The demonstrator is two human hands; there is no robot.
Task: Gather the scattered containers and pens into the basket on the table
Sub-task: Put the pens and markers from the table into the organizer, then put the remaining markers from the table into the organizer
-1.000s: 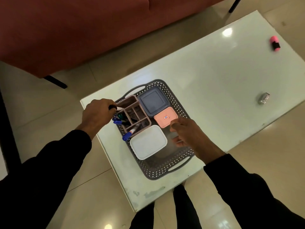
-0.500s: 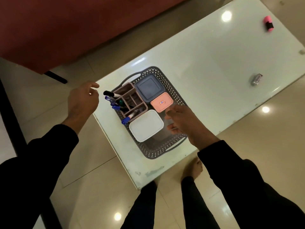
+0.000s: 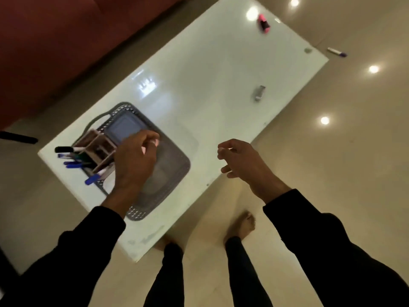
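Note:
A grey perforated basket (image 3: 177, 173) stands at the near left end of the white table (image 3: 210, 74). In it are a grey-lidded container (image 3: 124, 129) and a pinkish divided organizer (image 3: 97, 142) with several pens (image 3: 73, 163) sticking out to the left. My left hand (image 3: 135, 160) hovers over the basket with loosely curled fingers, hiding the pink and white containers; only slivers of pink show between the fingers. My right hand (image 3: 241, 160) hangs open past the table's near edge, holding nothing. A pink highlighter (image 3: 263, 23) and a small silvery object (image 3: 259, 93) lie at the far end.
A purple-capped pen (image 3: 337, 52) lies on the tiled floor beyond the table's far corner. A red sofa (image 3: 55, 52) runs along the table's left side. My bare foot (image 3: 243, 224) stands on the floor at the table's near edge.
My left hand swung from outside the basket's left side to above its middle. My right hand left the basket and moved right, off the table edge. The view shifted right, showing the floor pen.

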